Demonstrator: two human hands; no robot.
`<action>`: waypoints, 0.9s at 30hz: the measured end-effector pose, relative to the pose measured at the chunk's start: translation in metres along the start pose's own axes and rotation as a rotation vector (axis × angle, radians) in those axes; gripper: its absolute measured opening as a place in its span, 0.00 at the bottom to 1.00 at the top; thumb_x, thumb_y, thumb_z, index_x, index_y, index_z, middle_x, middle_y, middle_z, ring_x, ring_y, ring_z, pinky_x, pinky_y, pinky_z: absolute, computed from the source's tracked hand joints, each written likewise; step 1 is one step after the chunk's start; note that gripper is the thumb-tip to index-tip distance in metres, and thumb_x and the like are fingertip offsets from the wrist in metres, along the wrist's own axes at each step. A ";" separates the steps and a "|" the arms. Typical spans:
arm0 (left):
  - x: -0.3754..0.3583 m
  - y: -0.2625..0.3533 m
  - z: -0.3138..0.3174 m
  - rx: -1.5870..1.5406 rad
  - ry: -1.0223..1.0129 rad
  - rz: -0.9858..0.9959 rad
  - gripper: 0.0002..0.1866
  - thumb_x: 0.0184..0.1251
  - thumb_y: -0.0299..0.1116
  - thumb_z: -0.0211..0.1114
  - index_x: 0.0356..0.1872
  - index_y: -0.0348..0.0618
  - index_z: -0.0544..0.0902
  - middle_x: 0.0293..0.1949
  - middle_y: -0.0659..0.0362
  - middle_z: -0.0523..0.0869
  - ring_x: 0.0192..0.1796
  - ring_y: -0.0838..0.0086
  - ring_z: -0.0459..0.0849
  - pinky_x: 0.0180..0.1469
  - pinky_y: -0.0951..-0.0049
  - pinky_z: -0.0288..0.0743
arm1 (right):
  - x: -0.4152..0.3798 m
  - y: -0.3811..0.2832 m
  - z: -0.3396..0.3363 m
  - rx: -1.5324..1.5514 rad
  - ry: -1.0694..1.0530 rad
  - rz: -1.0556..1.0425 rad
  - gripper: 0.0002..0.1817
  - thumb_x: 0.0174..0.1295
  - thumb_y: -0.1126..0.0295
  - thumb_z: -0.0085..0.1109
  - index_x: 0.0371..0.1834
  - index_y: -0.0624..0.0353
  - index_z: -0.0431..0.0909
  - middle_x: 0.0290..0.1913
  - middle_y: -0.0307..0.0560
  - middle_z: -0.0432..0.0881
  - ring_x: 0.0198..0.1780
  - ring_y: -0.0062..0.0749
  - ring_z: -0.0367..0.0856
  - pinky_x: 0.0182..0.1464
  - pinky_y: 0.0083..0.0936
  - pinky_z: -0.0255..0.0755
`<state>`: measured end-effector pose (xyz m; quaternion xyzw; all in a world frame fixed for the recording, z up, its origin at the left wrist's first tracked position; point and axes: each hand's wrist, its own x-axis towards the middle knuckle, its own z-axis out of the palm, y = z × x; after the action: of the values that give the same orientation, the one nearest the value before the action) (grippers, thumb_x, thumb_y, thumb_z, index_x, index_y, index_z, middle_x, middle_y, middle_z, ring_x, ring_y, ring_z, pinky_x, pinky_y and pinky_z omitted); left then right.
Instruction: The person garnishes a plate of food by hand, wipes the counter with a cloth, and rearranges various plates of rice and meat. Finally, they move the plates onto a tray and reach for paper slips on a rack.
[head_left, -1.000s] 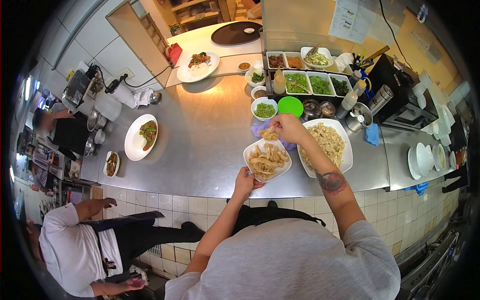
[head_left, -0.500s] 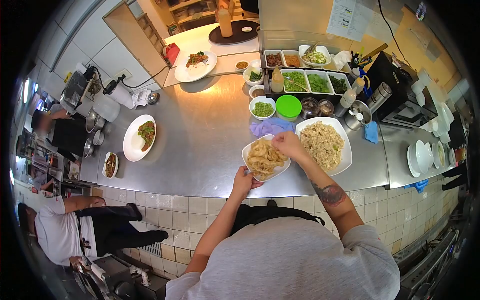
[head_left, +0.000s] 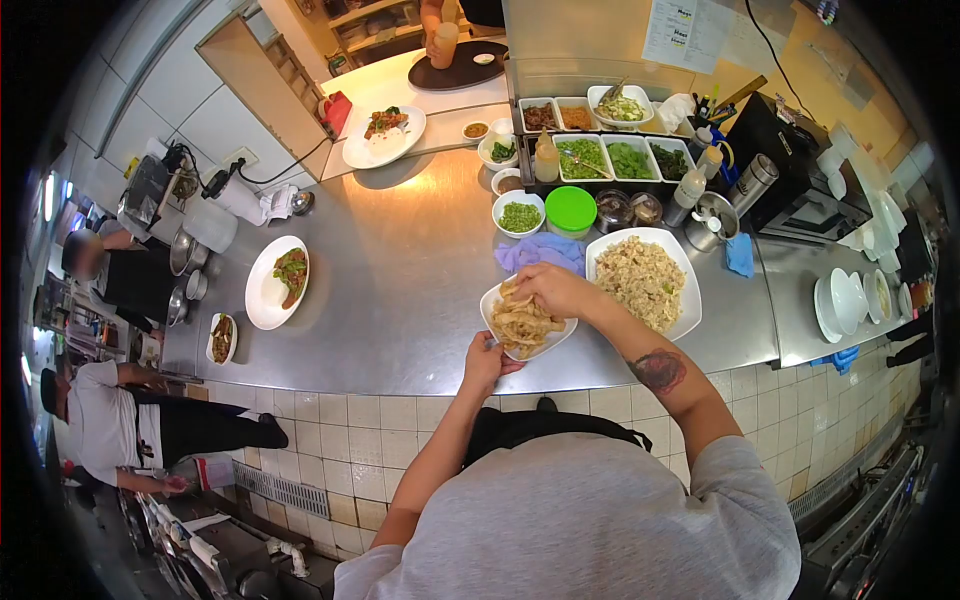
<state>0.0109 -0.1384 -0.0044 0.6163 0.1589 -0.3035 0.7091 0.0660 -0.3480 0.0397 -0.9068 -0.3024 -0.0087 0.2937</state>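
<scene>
The left hand (head_left: 487, 358) grips the near corner of a white dish (head_left: 527, 320) of fried strips (head_left: 522, 322), fingers curled under its rim, thumb on top. The dish sits close to the counter's (head_left: 400, 290) front edge, above the tiled drop. The right hand (head_left: 548, 290) hovers over its far side, fingertips pinching a strip. Just right, nearly touching, lies a rice plate (head_left: 642, 280); a purple cloth (head_left: 540, 252) lies behind. Bare steel stretches left to a plate (head_left: 276, 281). Beyond stand garnish tubs (head_left: 600, 155). The wall papers (head_left: 685, 32) are too small to read.
</scene>
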 end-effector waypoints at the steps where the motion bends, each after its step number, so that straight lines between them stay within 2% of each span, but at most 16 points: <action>1: 0.002 0.000 0.000 0.007 0.004 0.003 0.16 0.67 0.23 0.48 0.54 0.33 0.60 0.30 0.43 0.82 0.27 0.59 0.86 0.26 0.68 0.85 | 0.001 0.000 -0.003 0.007 -0.049 0.038 0.21 0.42 0.83 0.52 0.40 0.54 0.84 0.46 0.49 0.78 0.51 0.45 0.75 0.54 0.33 0.69; 4: 0.011 -0.005 -0.005 0.028 0.021 0.016 0.16 0.65 0.21 0.48 0.52 0.33 0.61 0.29 0.42 0.82 0.25 0.59 0.85 0.24 0.68 0.84 | 0.006 0.010 -0.004 0.017 -0.110 0.084 0.20 0.42 0.83 0.53 0.39 0.54 0.84 0.46 0.48 0.79 0.48 0.45 0.78 0.51 0.32 0.72; 6: 0.019 -0.004 -0.009 0.045 0.029 0.037 0.15 0.62 0.20 0.48 0.51 0.33 0.63 0.29 0.43 0.82 0.23 0.59 0.85 0.23 0.68 0.84 | 0.009 0.010 -0.001 0.134 -0.111 0.051 0.20 0.43 0.83 0.53 0.40 0.55 0.84 0.46 0.48 0.80 0.47 0.45 0.79 0.51 0.31 0.73; 9: 0.031 0.011 -0.025 0.324 0.060 0.074 0.13 0.63 0.22 0.50 0.49 0.35 0.66 0.29 0.43 0.83 0.25 0.59 0.85 0.26 0.65 0.85 | 0.012 0.017 0.009 0.234 -0.068 0.046 0.20 0.46 0.84 0.52 0.42 0.55 0.83 0.48 0.49 0.81 0.48 0.45 0.80 0.53 0.30 0.73; 10: 0.035 0.018 -0.031 0.383 0.058 0.080 0.14 0.63 0.23 0.51 0.50 0.35 0.69 0.27 0.45 0.83 0.23 0.62 0.85 0.23 0.68 0.83 | 0.013 0.018 0.010 0.255 -0.046 0.050 0.21 0.47 0.84 0.51 0.43 0.55 0.83 0.49 0.50 0.81 0.49 0.45 0.80 0.54 0.29 0.72; 13: 0.043 0.038 -0.047 0.440 0.012 0.053 0.16 0.63 0.24 0.52 0.52 0.36 0.71 0.27 0.47 0.84 0.23 0.65 0.85 0.22 0.72 0.82 | 0.010 0.015 0.001 0.197 -0.050 0.051 0.22 0.49 0.84 0.51 0.47 0.54 0.81 0.50 0.51 0.81 0.50 0.45 0.80 0.55 0.29 0.72; 15: 0.044 0.042 -0.052 0.484 0.011 0.054 0.15 0.66 0.28 0.52 0.53 0.36 0.71 0.29 0.49 0.85 0.25 0.66 0.85 0.24 0.73 0.81 | 0.007 0.016 -0.005 0.193 0.010 0.045 0.21 0.50 0.83 0.52 0.47 0.54 0.81 0.49 0.52 0.81 0.49 0.45 0.80 0.53 0.30 0.73; 20: 0.034 0.033 -0.051 0.326 0.047 0.024 0.18 0.68 0.32 0.49 0.56 0.36 0.68 0.31 0.50 0.85 0.27 0.66 0.86 0.27 0.72 0.82 | 0.007 0.018 -0.022 0.157 0.142 0.077 0.15 0.53 0.78 0.55 0.45 0.57 0.81 0.43 0.54 0.81 0.45 0.47 0.80 0.50 0.34 0.73; 22: 0.027 0.024 -0.046 0.240 0.073 0.017 0.18 0.69 0.31 0.46 0.56 0.36 0.65 0.32 0.47 0.84 0.27 0.64 0.86 0.28 0.70 0.83 | 0.015 0.023 -0.015 0.106 0.189 0.083 0.13 0.54 0.75 0.57 0.44 0.59 0.80 0.41 0.54 0.81 0.43 0.48 0.80 0.48 0.35 0.73; 25: 0.017 0.007 -0.034 0.057 0.046 0.009 0.18 0.69 0.29 0.43 0.57 0.35 0.62 0.34 0.44 0.83 0.29 0.62 0.86 0.30 0.68 0.84 | 0.030 0.023 0.004 0.093 0.129 0.016 0.13 0.54 0.72 0.60 0.44 0.60 0.80 0.40 0.52 0.81 0.42 0.48 0.80 0.47 0.35 0.73; 27: 0.015 0.002 -0.027 -0.047 0.039 0.031 0.18 0.67 0.26 0.42 0.58 0.34 0.61 0.37 0.43 0.82 0.31 0.60 0.86 0.32 0.67 0.85 | 0.034 0.021 0.013 0.054 0.068 -0.056 0.14 0.52 0.73 0.61 0.44 0.58 0.80 0.41 0.52 0.81 0.42 0.46 0.80 0.47 0.35 0.73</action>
<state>0.0275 -0.1159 -0.0169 0.6075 0.1702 -0.2766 0.7249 0.1029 -0.3361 0.0243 -0.8888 -0.3175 -0.0397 0.3281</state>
